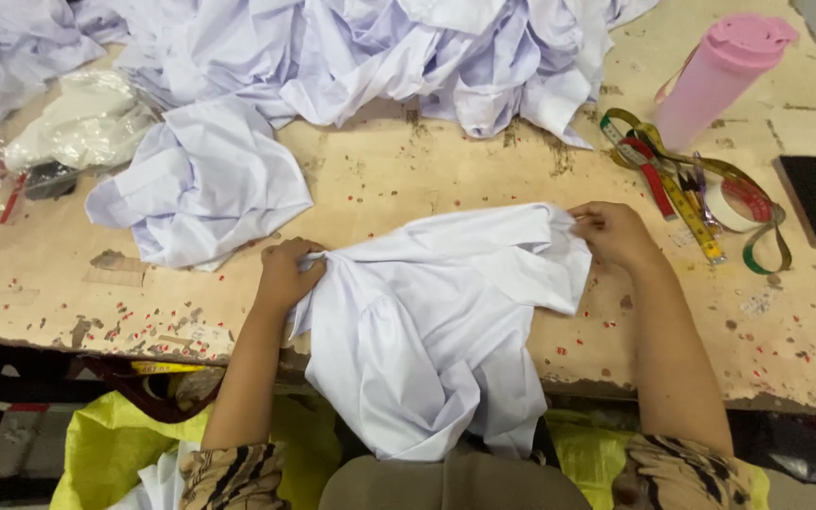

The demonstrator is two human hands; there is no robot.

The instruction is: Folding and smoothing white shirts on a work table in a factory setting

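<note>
The white shirt [436, 321] lies between both hands: the left hand [285, 274] bunches its fabric at 9 o'clock, the right hand [616, 234] pinches its edge at 2 o'clock.

Soft, matt white cotton-like cloth shirt [446, 321]; rough, worn, paint-flecked beige wooden surface [408, 179]; smooth pink plastic bottle [720, 76].

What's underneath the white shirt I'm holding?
The white shirt lies on the worn wooden table, its lower part hanging over the front edge above a yellow bag. Anything on the table directly beneath the cloth is covered.
</note>
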